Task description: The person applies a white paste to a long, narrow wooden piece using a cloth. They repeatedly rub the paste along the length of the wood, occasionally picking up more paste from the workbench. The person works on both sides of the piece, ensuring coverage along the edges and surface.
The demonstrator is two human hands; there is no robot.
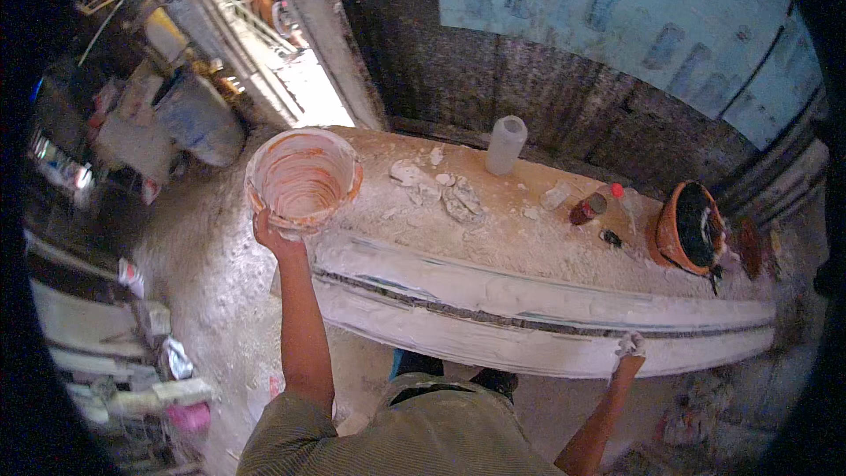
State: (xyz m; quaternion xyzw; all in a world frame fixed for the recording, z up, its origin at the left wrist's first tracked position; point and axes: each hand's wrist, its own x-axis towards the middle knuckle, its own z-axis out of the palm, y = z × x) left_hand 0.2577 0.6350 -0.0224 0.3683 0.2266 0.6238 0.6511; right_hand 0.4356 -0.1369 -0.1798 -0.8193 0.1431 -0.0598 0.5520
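Note:
My left hand (269, 231) grips the near rim of an orange bucket (352, 189), whose inside is smeared with white plaster-like paste. The bucket tilts so its mouth faces me, at the left end of the dusty work table (388, 220). My right hand (629, 354) is closed at the near edge of a long white moulding (458, 335), toward its right end. White paste covers these fingers, and what they hold, if anything, cannot be made out. Along the moulding, which lies across the table's front, runs a dark lengthwise groove (493, 316).
Dried white lumps (458, 201) lie mid-table. Behind them stands a cloudy plastic bottle (506, 146). Farther right are a dark red jar (588, 208) and an orange pot (671, 234) with a black inside. A blue barrel (201, 119) and clutter stand at left, near a bright doorway (322, 92).

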